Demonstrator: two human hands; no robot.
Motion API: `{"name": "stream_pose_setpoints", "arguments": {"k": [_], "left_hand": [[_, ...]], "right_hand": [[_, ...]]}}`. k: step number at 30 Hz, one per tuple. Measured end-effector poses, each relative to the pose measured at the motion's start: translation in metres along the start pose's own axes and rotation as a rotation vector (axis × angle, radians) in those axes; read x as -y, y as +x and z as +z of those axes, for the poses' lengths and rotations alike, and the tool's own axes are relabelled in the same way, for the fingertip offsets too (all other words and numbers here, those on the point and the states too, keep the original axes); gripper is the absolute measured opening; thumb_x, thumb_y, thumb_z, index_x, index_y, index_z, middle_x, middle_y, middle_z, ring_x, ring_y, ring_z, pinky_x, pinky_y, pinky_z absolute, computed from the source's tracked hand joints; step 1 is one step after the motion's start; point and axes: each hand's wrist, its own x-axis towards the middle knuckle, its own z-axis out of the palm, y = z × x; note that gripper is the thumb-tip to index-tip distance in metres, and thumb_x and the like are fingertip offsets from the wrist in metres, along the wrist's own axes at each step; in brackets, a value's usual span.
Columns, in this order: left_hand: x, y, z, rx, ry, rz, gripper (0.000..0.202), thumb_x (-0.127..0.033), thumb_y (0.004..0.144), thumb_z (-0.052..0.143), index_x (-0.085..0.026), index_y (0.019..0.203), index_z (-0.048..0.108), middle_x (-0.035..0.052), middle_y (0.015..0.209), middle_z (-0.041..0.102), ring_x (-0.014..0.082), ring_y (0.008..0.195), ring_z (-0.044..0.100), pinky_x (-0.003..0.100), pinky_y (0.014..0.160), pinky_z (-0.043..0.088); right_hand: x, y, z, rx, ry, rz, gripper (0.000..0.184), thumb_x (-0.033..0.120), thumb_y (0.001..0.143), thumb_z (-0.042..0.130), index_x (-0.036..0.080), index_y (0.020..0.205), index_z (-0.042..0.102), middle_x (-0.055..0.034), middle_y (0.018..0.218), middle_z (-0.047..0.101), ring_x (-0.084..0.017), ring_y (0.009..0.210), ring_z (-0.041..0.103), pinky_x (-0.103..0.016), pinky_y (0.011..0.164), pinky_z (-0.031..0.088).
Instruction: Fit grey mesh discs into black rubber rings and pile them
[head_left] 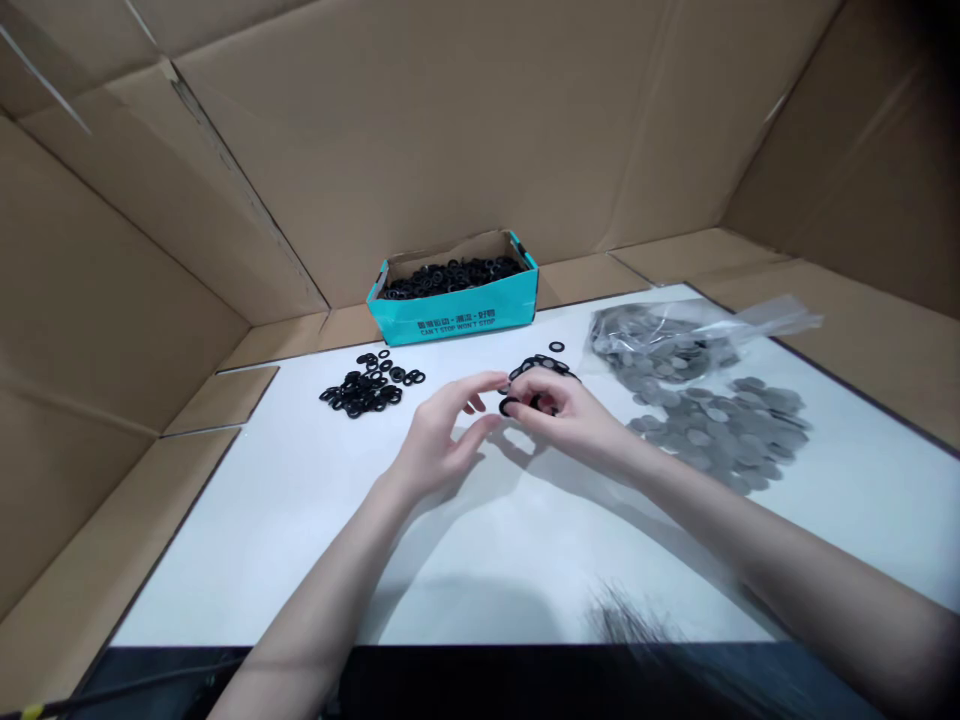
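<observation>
Cardboard walls (450, 120) enclose a white tabletop (525, 540) where, in front of the teal box (454, 315) (heaped with dark washers (450, 275)), the right hand (566, 415) pinches a black ring (508, 405) while the left hand (442, 435), fingers loosely spread and apparently empty, reaches just beside it.

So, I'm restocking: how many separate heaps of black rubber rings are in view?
3: a heap in the teal cardboard box at the back, a loose heap on the white table, farther left, a small heap behind the right hand, partly hidden.
</observation>
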Motion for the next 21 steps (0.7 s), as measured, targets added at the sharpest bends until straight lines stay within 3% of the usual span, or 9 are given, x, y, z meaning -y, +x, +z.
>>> {"name": "stream_pose_setpoints", "arguments": {"k": [3, 5, 8, 12, 21], "left_hand": [[0.013, 0.002, -0.011, -0.141, 0.161, -0.16, 0.031, -0.019, 0.095, 0.052, -0.022, 0.125, 0.056, 0.0094, 0.117, 0.069, 0.0162, 0.086, 0.065, 0.032, 0.082, 0.053], [0.025, 0.002, -0.019, -0.207, 0.312, -0.291, 0.029, -0.017, 0.095, 0.046, -0.02, 0.121, 0.059, 0.0098, 0.116, 0.068, 0.0194, 0.093, 0.065, 0.035, 0.087, 0.052], [0.043, 0.0, -0.031, -0.112, 0.629, -0.5, 0.03, -0.014, 0.091, 0.048, -0.018, 0.117, 0.063, 0.0116, 0.117, 0.067, 0.0286, 0.107, 0.06, 0.044, 0.097, 0.048], [0.057, -0.005, -0.04, 0.028, 0.871, -0.725, 0.033, -0.016, 0.09, 0.048, -0.02, 0.118, 0.065, 0.0137, 0.119, 0.066, 0.0346, 0.114, 0.056, 0.048, 0.095, 0.047], [0.069, -0.009, -0.05, -0.002, 0.816, -0.752, 0.03, -0.009, 0.084, 0.051, -0.02, 0.102, 0.072, 0.0129, 0.109, 0.071, 0.0309, 0.101, 0.065, 0.041, 0.085, 0.05]], "right_hand": [[-0.009, 0.005, -0.009, -0.215, -0.284, -0.175, 0.012, 0.03, 0.083, 0.06, 0.02, 0.079, 0.065, -0.0062, 0.083, 0.065, -0.022, 0.083, 0.058, -0.034, 0.074, 0.043], [-0.017, 0.009, -0.017, -0.285, -0.398, -0.19, 0.011, 0.028, 0.084, 0.059, 0.02, 0.079, 0.065, -0.0064, 0.081, 0.068, -0.023, 0.084, 0.059, -0.036, 0.077, 0.042], [-0.027, 0.013, -0.025, -0.304, -0.505, -0.111, 0.01, 0.026, 0.083, 0.06, 0.021, 0.087, 0.066, -0.0055, 0.08, 0.071, -0.024, 0.079, 0.058, -0.036, 0.076, 0.042], [-0.035, 0.015, -0.03, -0.308, -0.608, -0.022, 0.012, 0.025, 0.081, 0.061, 0.021, 0.091, 0.065, -0.0047, 0.079, 0.072, -0.025, 0.078, 0.058, -0.035, 0.072, 0.041], [-0.046, 0.017, -0.035, -0.227, -0.851, 0.031, 0.027, 0.028, 0.088, 0.053, 0.021, 0.099, 0.076, -0.0122, 0.096, 0.071, -0.03, 0.093, 0.059, -0.039, 0.077, 0.042]]}}
